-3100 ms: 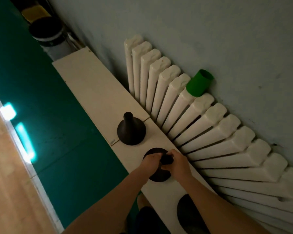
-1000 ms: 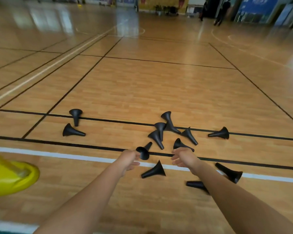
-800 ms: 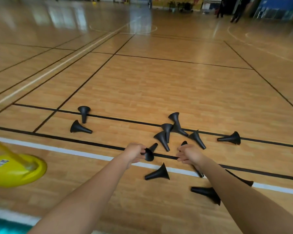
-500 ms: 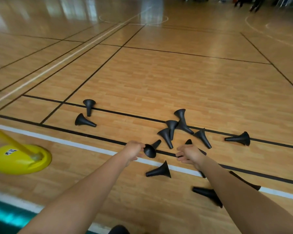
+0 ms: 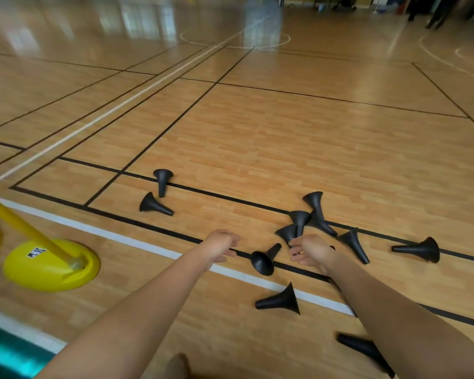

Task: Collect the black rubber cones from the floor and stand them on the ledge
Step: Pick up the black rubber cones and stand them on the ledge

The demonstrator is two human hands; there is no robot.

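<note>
Left hand hangs above the white line with fingers loosely curled and nothing in them. Right hand is likewise loosely curled and holds nothing; whether its fingertips touch the clustered cones just beyond cannot be told. A dark sliver at its far edge is too hidden to identify.

Nearest cone lies on its side between the two hands, across a black line, wide mouth toward the camera, narrow end pointing away and to the right. Second cone lies on the white line nearer the camera, long axis left-right, tip to the left. Lower-right cone is largely covered by the right forearm. Far-right cone lies with its tip to the left. Two left cones lie well apart from the cluster. All are on the wooden floor.

Yellow base with a tilted pole stands to the left, its upper end cut off by the frame.
</note>
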